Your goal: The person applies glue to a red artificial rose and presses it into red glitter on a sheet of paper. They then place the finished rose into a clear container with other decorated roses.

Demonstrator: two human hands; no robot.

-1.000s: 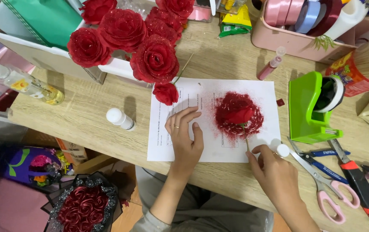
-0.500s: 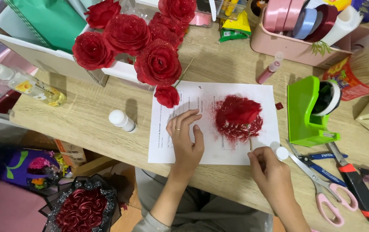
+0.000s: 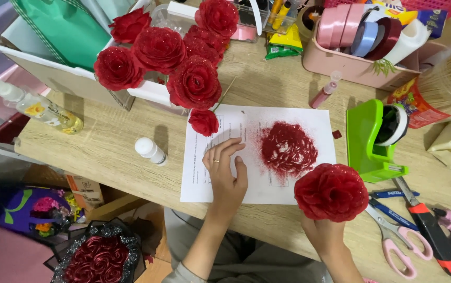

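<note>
Beside the paper's (image 3: pixel 288 118) right edge, right hand (image 3: pixel 322 236) lifts rose (image 3: pixel 331 191).

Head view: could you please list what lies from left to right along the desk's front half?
Clear spray bottle → small white bottle → left hand on white paper → red glittered rose in right hand → pink-handled scissors

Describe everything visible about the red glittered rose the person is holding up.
The round red artificial rose with glitter-dusted fabric petals is a full bloom of ruffled, layered petals that sparkle faintly. The right hand holds it from below, so any stem is hidden. It faces the camera, raised above the wooden table edge, at the lower right corner of the white paper sheet, beside the patch of loose red glitter. Nothing else touches it.
</note>
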